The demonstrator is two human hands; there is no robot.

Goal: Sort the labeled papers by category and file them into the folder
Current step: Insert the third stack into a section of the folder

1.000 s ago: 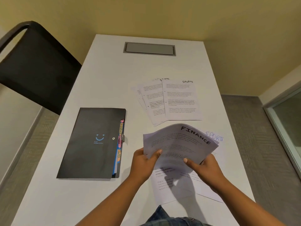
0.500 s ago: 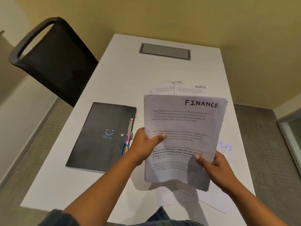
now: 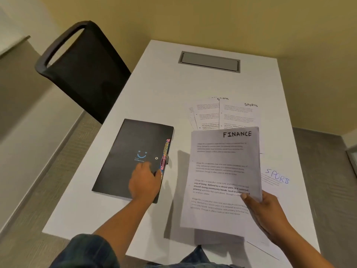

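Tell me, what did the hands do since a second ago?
The left hand let go of the FINANCE papers and moved left onto the black folder, resting by its tabbed edge. The right hand now holds those papers alone, lifted from drooping to upright. The folder is still shut, and the SPORTS sheets still lie on the table.

A stack of white printed sheets headed FINANCE (image 3: 220, 171) is lifted off the bench (image 3: 164, 89), pinched at its lower right edge by the right hand (image 3: 268, 211). At 12 o'clock from it, fanned sheets headed SPORTS (image 3: 237, 115) lie flat, partly covered. At 3 o'clock a sheet with SPORTS in blue (image 3: 276, 178) peeks out. At 9 o'clock lies a closed black folder (image 3: 131, 151) with a blue smiley and coloured tabs along its right edge, the left hand (image 3: 144, 182) resting on its cover.
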